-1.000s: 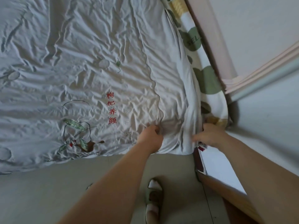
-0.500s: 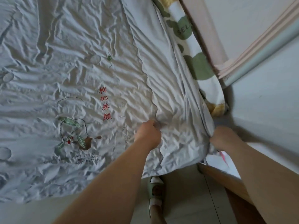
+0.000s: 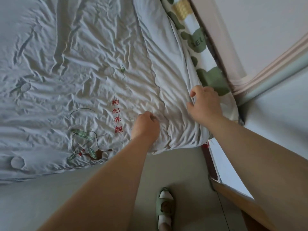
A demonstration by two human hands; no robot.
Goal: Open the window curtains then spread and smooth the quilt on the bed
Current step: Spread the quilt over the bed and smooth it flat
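The pale grey quilt [image 3: 86, 67] lies spread over the bed, heavily wrinkled, with embroidered leaves and red characters near its front edge. My left hand [image 3: 145, 126] is curled into the fabric just right of the red characters, pinching a fold close to the scalloped seam. My right hand [image 3: 205, 104] sits on the quilt's right side edge, fingers hooked and thumb against the cloth, gripping the border where it meets the spotted sheet. The quilt's front right corner hangs over the bed end between my arms.
A white sheet with green spots [image 3: 211, 79] shows along the bed's right side, against a pinkish frame [image 3: 215, 44] and the wall. The grey floor lies below, with my foot in a green slipper [image 3: 165, 207]. A wooden rail [image 3: 236, 195] runs at the lower right.
My right hand has moved up from the quilt's lower right corner to its side edge. My left hand keeps its pinch near the seam, and the corner now lies flatter.
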